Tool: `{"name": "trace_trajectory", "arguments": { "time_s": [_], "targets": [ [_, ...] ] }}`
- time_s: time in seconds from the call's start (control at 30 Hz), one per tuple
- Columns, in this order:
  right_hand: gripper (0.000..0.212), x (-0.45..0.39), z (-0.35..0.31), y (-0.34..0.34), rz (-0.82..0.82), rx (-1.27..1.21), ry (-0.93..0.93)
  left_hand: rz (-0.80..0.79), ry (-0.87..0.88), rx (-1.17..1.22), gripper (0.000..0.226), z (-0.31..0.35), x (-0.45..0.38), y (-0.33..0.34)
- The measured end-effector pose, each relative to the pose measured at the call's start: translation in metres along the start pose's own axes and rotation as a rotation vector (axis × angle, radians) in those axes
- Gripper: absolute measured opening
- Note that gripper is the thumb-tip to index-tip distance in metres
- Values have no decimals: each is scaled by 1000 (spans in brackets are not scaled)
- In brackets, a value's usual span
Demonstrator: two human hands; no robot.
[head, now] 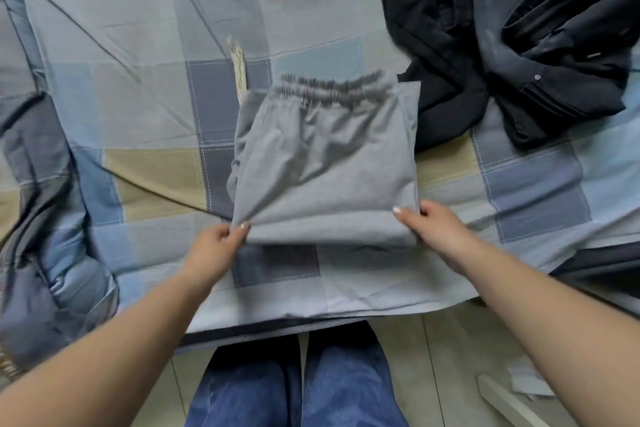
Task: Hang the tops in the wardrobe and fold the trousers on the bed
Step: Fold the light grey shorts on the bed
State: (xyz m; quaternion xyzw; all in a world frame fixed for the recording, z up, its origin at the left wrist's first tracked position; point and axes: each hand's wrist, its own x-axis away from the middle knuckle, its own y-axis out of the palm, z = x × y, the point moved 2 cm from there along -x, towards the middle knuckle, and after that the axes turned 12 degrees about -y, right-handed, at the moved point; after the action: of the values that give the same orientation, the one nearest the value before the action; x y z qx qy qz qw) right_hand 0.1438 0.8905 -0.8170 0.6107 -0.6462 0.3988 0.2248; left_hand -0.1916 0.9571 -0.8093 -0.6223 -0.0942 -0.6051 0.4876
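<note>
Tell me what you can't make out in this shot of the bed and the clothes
Head view:
- Dark clothes: heaped and cut off by the top and right edges, so the count and kinds are unclear.
- Grey trousers: folded, legs hidden beneath; waistband blurred.
- Left hand and right hand: fingers tucked under the near edge.
- Wardrobe: not in view.

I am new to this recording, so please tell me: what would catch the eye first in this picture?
First, the folded grey trousers in the middle of the checked bedsheet, with the left hand and the right hand gripping their near corners. Then the heap of dark clothes at the far right, touching the trousers.
</note>
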Motion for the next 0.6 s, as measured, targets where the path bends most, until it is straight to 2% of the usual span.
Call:
{"name": "trace_trajectory", "arguments": {
  "time_s": [0.1,0.27,0.33,0.37,0.43,0.5,0.6],
  "targets": [
    [23,37,37,23,-49,-9,84,-57,-90,-85,39,-53,26,6],
    [19,81,85,67,-99,86,209,-54,-277,-279,46,-120,51,23],
    [21,88,90,75,-102,195,213,-32,-287,-247,31,-125,56,27],
    [22,87,89,75,-71,275,192,3,-268,-190,22,-122,57,27],
    [26,78,76,69,77,397,99,108,-171,-96,33,-105,54,25],
    [39,65,56,61,209,343,-33,170,-24,-35,32,-79,48,23],
    [52,37,15,58,219,180,-133,127,69,12,34,-30,29,24]
  ]
}}
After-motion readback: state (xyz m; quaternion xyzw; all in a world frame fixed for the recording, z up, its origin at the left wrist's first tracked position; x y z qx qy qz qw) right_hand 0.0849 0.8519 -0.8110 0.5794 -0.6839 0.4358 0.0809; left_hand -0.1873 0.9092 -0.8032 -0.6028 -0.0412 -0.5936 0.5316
